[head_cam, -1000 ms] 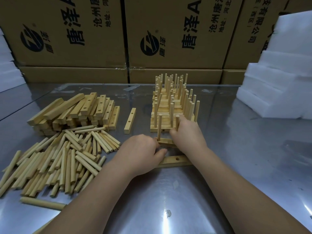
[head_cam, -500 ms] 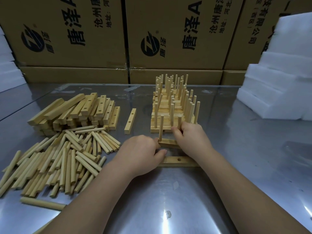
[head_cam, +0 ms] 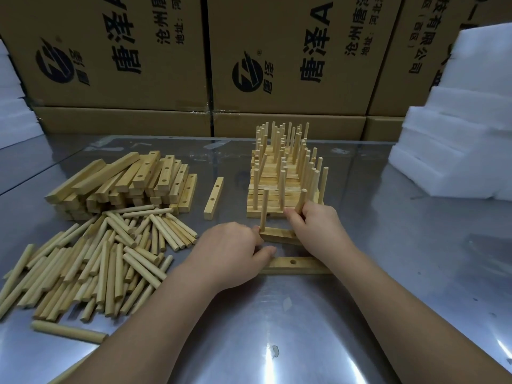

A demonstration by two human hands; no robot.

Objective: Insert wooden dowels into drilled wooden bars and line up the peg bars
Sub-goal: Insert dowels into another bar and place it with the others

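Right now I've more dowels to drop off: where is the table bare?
Bare: the table between the peg bars and the foam blocks, and the far strip between the stacked bars and the boxes. Crowded: the near left, covered by loose dowels.

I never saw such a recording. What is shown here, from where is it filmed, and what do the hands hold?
No machine: a person works with bare hands, filmed by one camera worn on the head, looking down. On the shiny metal table lie a heap of loose round wooden dowels, a pile of drilled wooden bars and, beyond the hands, a stack of finished peg bars. The left hand holds a pale wooden bar with one dowel standing upright in it. The right hand pinches a second dowel at that bar's right end; its lower end is hidden.
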